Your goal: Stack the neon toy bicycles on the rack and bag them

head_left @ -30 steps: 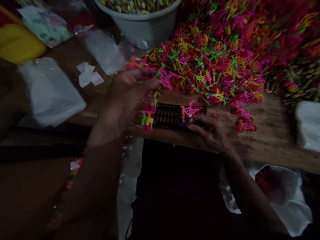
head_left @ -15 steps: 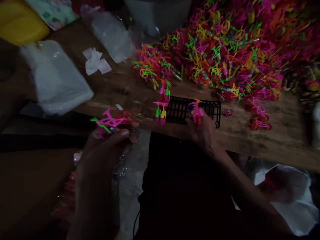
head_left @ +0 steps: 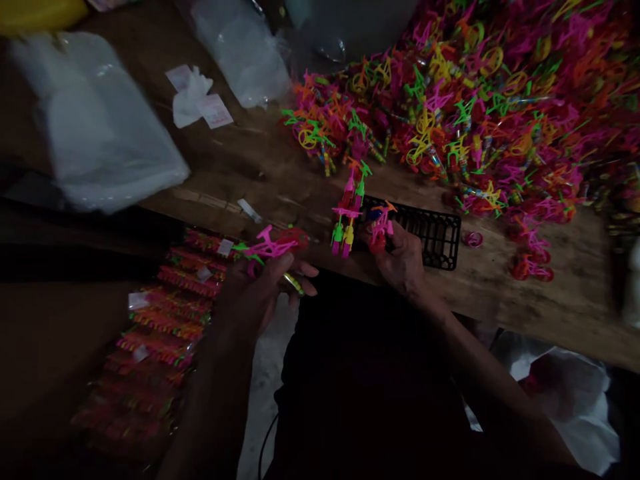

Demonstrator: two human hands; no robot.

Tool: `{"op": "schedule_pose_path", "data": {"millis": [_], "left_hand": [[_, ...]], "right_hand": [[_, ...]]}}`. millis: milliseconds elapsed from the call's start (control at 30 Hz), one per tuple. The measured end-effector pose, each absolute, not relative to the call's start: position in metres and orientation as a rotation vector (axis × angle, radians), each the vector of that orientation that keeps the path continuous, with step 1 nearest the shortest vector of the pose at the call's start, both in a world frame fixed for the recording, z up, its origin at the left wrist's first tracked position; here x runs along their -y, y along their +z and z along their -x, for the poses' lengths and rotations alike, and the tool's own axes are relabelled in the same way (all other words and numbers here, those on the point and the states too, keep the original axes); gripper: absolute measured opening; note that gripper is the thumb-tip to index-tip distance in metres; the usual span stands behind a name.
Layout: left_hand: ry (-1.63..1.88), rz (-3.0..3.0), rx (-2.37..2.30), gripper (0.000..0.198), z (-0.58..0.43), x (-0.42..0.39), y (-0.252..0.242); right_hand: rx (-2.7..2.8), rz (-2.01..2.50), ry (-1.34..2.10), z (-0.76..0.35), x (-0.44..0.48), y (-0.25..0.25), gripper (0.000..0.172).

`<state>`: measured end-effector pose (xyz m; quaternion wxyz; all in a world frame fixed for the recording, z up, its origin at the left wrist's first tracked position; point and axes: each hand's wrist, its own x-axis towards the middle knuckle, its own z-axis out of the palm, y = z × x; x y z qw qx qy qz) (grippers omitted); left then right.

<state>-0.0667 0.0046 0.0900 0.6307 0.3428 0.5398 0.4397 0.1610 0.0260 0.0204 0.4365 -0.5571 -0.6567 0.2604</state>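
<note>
Head view: left hand (head_left: 260,283) closed on pink toy (head_left: 273,247); right hand (head_left: 403,259), dimly lit, seemingly pinches second toy (head_left: 382,229) at black rack (head_left: 440,232). Looks early: small cluster (head_left: 345,223) at rack's left end, big heap (head_left: 460,120) loose on bench (head_left: 565,313).

The left hand (head_left: 257,290) holds a pink toy (head_left: 273,247), the right hand (head_left: 404,261) another.

wooden table (head_left: 280,167) | bright toy heap (head_left: 465,110) | black rack (head_left: 437,237) | plastic bag (head_left: 110,127) | pink ring (head_left: 473,239)

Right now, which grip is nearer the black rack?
Right. The right grip is at the near edge of the black rack; the left grip is well off past its left end.
</note>
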Motion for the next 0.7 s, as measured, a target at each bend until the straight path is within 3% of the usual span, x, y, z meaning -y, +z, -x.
{"op": "schedule_pose_path", "data": {"millis": [467,700], "left_hand": [[1.053,-0.785,-1.284,0.015,0.059,0.0,0.101],[1.115,-1.138,-1.423,0.029,0.048,-0.004,0.125]], "right_hand": [[1.873,1.356,0.518,-0.153,-0.032,0.022,0.015],[1.863,1.38,0.377,-0.144,-0.028,0.009,0.02]]}}
